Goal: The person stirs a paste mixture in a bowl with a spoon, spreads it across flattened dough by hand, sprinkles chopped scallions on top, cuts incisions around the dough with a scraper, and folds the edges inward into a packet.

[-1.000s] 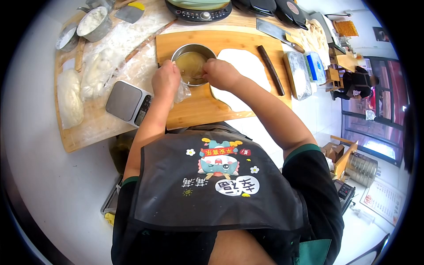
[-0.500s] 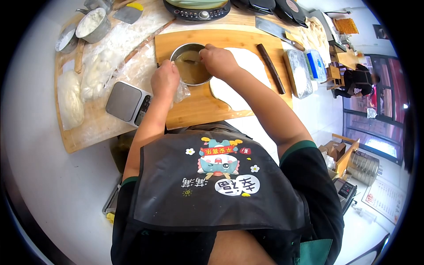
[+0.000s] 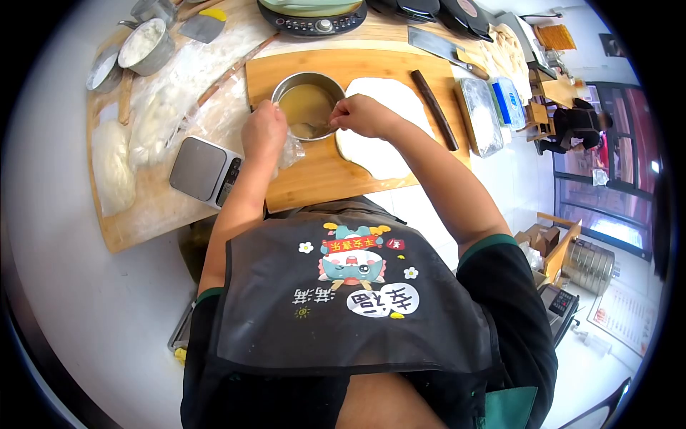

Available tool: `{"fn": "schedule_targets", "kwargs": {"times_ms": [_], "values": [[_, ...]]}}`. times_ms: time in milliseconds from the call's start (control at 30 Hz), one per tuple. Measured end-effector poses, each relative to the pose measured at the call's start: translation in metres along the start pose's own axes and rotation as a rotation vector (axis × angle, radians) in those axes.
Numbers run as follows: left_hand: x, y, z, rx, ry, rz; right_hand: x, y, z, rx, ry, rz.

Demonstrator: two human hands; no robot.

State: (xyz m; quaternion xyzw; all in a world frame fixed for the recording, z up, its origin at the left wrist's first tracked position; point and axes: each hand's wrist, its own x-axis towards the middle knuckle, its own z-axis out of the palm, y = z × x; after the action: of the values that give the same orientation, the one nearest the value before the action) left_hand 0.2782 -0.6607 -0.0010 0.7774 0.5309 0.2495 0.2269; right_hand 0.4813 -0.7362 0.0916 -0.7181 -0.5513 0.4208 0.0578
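A round metal pot [image 3: 277, 86] with cloudy yellow-brown liquid [image 3: 306, 102] stands on the wooden board. My left hand [image 3: 264, 129] is closed at the pot's left side, and a dark handle end shows beside the fist. Crumpled clear plastic [image 3: 291, 152] lies under that wrist. Over the right rim, my right hand [image 3: 361, 116] pinches a spoon [image 3: 311, 130] whose bowl dips into the liquid near the pot's front wall; most of its handle is hidden by the fingers. Right of the pot lies a flat white dough sheet [image 3: 389, 154], partly under my right forearm.
A dark rolling pin [image 3: 434, 107] lies right of the dough. A kitchen scale [image 3: 196, 169], wrapped dough [image 3: 114, 168] and a pot of flour [image 3: 143, 43] are to the left. At the back stand an electric cooker [image 3: 312, 25], a cleaver [image 3: 436, 44] and plastic boxes [image 3: 480, 118].
My right hand has moved from the pot's far right rim toward me, and the spoon has swept from the far side of the liquid to the near side. My left hand stays at the pot.
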Motion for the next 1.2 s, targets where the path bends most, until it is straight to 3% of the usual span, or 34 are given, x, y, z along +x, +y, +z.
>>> {"fn": "schedule_targets", "kwargs": {"times_ms": [133, 233, 333, 467, 567, 667, 767, 967, 1200], "values": [[0.001, 0.004, -0.004, -0.007, -0.015, 0.023, -0.011, 0.01, 0.003, 0.343, -0.05, 0.179], [0.003, 0.006, -0.006, 0.013, -0.034, 0.045, -0.014, 0.027, 0.017, 0.234, 0.182, -0.001], [0.001, 0.012, -0.011, 0.051, -0.036, 0.053, -0.018, 0.031, 0.024, -0.248, 0.576, -0.291], [0.0, 0.02, -0.015, 0.057, -0.027, 0.088, -0.023, 0.013, 0.028, -0.439, 0.461, -0.127], [-0.001, 0.024, -0.017, 0.073, -0.009, 0.096, -0.02, 0.014, 0.029, -0.263, 0.387, -0.227], [-0.002, 0.029, -0.02, 0.094, -0.002, 0.112, -0.016, 0.012, 0.026, -0.106, 0.205, -0.121], [-0.003, 0.031, -0.019, 0.107, 0.008, 0.12, -0.013, 0.02, 0.028, 0.115, 0.166, -0.026], [-0.004, 0.031, -0.02, 0.079, 0.004, 0.149, -0.022, 0.029, 0.038, 0.786, 0.024, 0.226], [-0.004, 0.027, -0.018, 0.069, 0.007, 0.143, -0.037, 0.036, 0.044, 1.138, 0.084, 0.163]]}}
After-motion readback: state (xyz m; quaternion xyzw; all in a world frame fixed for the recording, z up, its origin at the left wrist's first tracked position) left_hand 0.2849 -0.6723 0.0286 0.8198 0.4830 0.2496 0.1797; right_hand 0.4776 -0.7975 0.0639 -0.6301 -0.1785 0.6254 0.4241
